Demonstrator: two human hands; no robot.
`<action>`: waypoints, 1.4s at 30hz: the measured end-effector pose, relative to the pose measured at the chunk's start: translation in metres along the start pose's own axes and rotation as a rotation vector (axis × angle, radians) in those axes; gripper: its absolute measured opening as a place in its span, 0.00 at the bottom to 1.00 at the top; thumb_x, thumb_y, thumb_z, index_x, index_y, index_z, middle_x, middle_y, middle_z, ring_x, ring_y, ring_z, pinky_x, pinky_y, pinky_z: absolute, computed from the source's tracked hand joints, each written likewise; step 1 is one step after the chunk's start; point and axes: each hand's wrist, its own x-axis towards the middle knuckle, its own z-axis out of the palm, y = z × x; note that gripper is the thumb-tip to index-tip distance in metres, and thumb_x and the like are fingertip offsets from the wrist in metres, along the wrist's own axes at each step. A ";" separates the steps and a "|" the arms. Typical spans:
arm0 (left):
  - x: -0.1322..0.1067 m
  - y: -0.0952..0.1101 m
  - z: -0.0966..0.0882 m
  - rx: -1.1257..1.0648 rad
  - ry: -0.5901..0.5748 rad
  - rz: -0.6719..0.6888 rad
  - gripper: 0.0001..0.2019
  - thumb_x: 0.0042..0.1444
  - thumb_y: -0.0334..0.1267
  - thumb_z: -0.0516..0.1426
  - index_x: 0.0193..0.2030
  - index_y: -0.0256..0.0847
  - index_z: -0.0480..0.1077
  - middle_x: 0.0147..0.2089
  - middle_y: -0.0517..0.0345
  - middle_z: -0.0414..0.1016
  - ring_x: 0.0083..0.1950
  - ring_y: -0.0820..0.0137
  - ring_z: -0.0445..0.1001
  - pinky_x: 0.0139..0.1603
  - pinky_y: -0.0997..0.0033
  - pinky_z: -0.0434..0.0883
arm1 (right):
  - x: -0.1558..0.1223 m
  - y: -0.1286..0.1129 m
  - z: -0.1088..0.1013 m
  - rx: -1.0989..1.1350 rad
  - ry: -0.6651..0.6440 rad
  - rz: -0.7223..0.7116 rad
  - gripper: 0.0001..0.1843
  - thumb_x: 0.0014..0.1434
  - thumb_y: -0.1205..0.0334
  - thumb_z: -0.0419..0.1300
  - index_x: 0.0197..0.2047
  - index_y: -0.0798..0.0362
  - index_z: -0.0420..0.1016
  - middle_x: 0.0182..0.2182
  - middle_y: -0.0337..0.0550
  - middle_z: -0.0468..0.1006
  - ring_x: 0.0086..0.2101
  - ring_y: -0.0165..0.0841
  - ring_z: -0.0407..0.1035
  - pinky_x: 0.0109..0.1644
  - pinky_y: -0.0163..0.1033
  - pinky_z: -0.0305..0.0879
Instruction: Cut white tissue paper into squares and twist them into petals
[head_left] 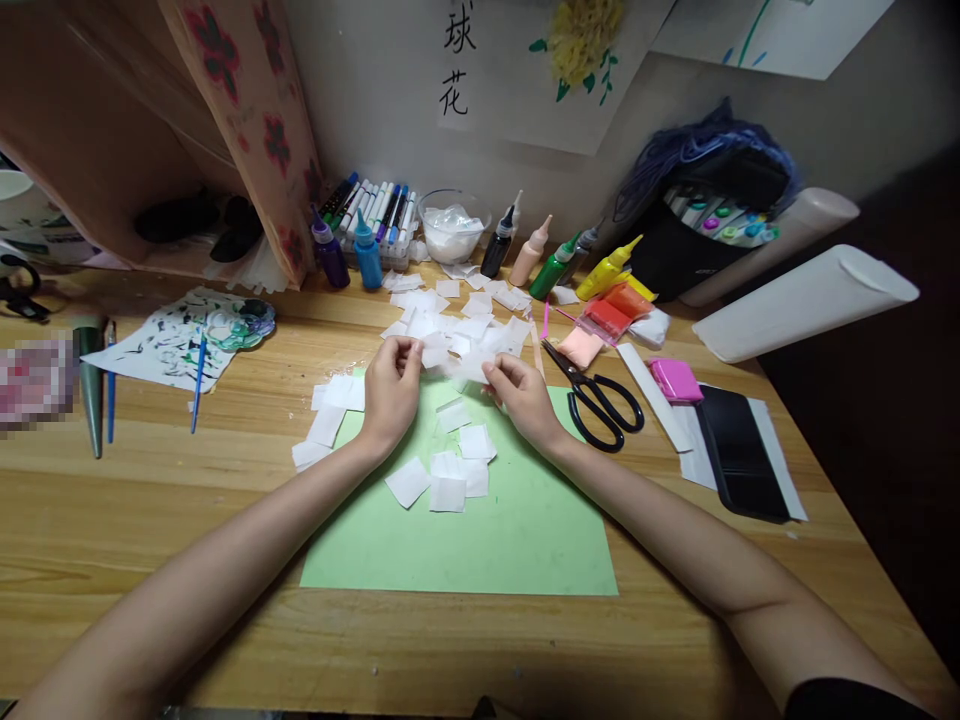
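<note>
Pinched between the thumb and fingers of my left hand (393,392) is a small white paper square (433,350). My right hand (523,396) grips another thin white paper square (475,368) by its edge. Both hands hover over the top of a light green sheet (457,550). Several loose paper squares (448,494) lie on that sheet below my hands. More squares (327,424) rest left of my left wrist, partly on the sheet. Behind my hands spreads a heap of white paper squares (427,302). Black-handled scissors (592,402) lie right of my right hand.
Paint bottles (555,268), a glass bowl (453,232) and a marker box (375,212) line the back. A paint-smeared paper (169,340) with brushes (199,385) lies left. Right are a pink clay pack (675,380), a black phone-like slab (742,450) and a white container (802,305).
</note>
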 end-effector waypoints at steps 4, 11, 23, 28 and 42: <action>0.001 -0.006 0.001 -0.055 0.055 -0.035 0.09 0.60 0.39 0.52 0.46 0.40 0.64 0.45 0.51 0.70 0.38 0.72 0.71 0.37 0.70 0.71 | 0.002 0.004 0.001 0.012 0.038 -0.012 0.17 0.56 0.51 0.58 0.44 0.51 0.63 0.31 0.39 0.67 0.25 0.26 0.59 0.25 0.33 0.56; -0.002 0.000 0.000 0.114 0.184 0.098 0.11 0.57 0.31 0.53 0.47 0.42 0.62 0.52 0.48 0.60 0.50 0.66 0.65 0.44 0.65 0.68 | -0.003 -0.007 -0.003 -0.408 -0.284 -0.264 0.07 0.51 0.61 0.64 0.32 0.53 0.71 0.30 0.38 0.64 0.30 0.29 0.60 0.34 0.35 0.57; -0.015 0.019 -0.001 0.309 -0.241 0.331 0.05 0.58 0.38 0.52 0.33 0.41 0.62 0.34 0.57 0.68 0.38 0.67 0.65 0.40 0.66 0.62 | 0.003 -0.003 -0.005 0.016 -0.146 -0.056 0.13 0.57 0.52 0.59 0.31 0.53 0.67 0.25 0.36 0.65 0.25 0.26 0.58 0.29 0.34 0.55; -0.012 0.017 -0.001 0.220 -0.225 0.273 0.08 0.60 0.38 0.50 0.31 0.41 0.60 0.33 0.59 0.66 0.36 0.70 0.64 0.39 0.68 0.61 | 0.002 -0.007 -0.005 -0.047 -0.254 -0.055 0.14 0.57 0.52 0.57 0.32 0.55 0.70 0.26 0.37 0.67 0.26 0.27 0.60 0.30 0.34 0.55; -0.016 0.018 0.001 0.360 -0.226 0.352 0.05 0.54 0.37 0.56 0.38 0.41 0.68 0.35 0.58 0.69 0.39 0.68 0.66 0.41 0.68 0.64 | 0.003 0.000 -0.004 -0.109 -0.177 -0.049 0.18 0.59 0.53 0.56 0.24 0.56 0.72 0.22 0.38 0.69 0.25 0.27 0.62 0.31 0.35 0.57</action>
